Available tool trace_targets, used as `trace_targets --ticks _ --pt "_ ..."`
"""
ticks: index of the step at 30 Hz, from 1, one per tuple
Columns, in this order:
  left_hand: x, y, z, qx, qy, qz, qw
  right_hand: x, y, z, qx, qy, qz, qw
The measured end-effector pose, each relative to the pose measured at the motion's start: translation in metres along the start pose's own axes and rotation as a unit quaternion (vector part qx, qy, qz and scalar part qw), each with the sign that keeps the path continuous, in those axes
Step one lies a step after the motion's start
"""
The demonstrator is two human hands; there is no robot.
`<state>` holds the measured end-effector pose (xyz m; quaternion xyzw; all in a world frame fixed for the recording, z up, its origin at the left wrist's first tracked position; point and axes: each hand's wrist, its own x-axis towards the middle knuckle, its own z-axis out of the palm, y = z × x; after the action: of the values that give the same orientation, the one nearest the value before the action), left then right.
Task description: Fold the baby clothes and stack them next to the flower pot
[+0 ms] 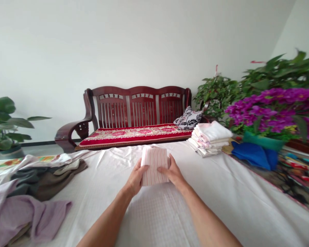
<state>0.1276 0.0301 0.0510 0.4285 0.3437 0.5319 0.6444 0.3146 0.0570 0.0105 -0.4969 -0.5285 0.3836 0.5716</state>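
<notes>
A folded, pale pink striped cloth (pixel 155 161) is held between my two hands over the middle of the white sheet (pixel 113 206). My left hand (pixel 137 176) grips its left edge, thumb across the front. On the right edge, my right hand (pixel 173 171) does the same, its thumb pressed on the striped face. The fingers behind the cloth are mostly hidden. A stack of folded white cloths (pixel 208 139) stands at the far right of the sheet.
Rumpled clothes lie at the left, among them a lilac garment (pixel 33 212) and a brown garment (pixel 58 180). Behind stands a wooden bench (pixel 141 91) with a patterned cushion (pixel 188 118). At the right are a blue cloth (pixel 256 155) and purple flowers (pixel 270 106).
</notes>
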Motion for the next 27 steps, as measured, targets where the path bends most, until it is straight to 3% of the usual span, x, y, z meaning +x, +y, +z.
trace_targets --ticks 3,6,10,14,17,22,27 --pt "0.002 0.004 0.0 -0.016 -0.031 0.029 0.999 -0.002 -0.017 -0.004 0.108 -0.05 0.029 0.992" --pt "0.005 0.003 0.0 -0.022 -0.024 0.03 0.999 -0.005 -0.028 -0.006 0.159 -0.097 0.04 0.982" --pt "0.008 -0.004 -0.002 -0.039 -0.007 0.013 0.999 -0.005 -0.027 -0.005 0.171 -0.056 0.075 0.981" --pt "0.012 -0.012 -0.009 -0.062 -0.013 0.0 0.998 0.006 -0.026 -0.009 0.157 -0.033 0.064 0.985" --pt "0.018 -0.016 -0.014 -0.058 -0.016 -0.007 0.998 0.026 -0.037 -0.023 0.126 -0.028 0.043 0.991" --pt "0.024 -0.021 -0.019 -0.005 0.036 0.02 0.999 0.077 -0.061 -0.061 0.077 0.002 0.017 0.997" --pt "0.025 -0.022 -0.017 0.051 0.03 0.018 0.998 0.127 -0.07 -0.092 -0.004 0.025 -0.008 1.0"
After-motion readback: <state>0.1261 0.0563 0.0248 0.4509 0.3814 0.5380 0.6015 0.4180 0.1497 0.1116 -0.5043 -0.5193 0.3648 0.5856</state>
